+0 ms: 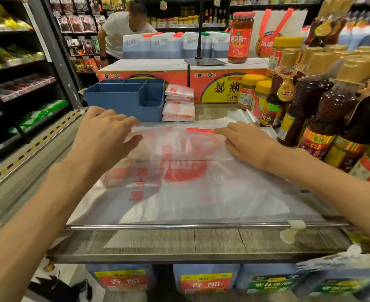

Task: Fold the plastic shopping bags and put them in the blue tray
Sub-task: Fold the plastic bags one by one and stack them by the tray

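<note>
A clear plastic shopping bag (179,171) with red print lies flat on the wooden shelf top, its far part folded over toward me. My left hand (105,136) hovers over or rests on the bag's far left edge with fingers spread and relaxed. My right hand (243,142) presses flat on the folded flap at the right. The blue tray (118,99), split into compartments, stands behind the bag at the left. A stack of folded bags (179,103) sits on the shelf just right of the tray, outside it.
Sauce bottles and jars (310,110) crowd the right edge. Orange cartons (149,73) and a black stand base (204,61) lie behind the tray. A metal rail (179,226) runs along the shelf front. A person bends over jugs at the back; shelving (16,83) lines the left.
</note>
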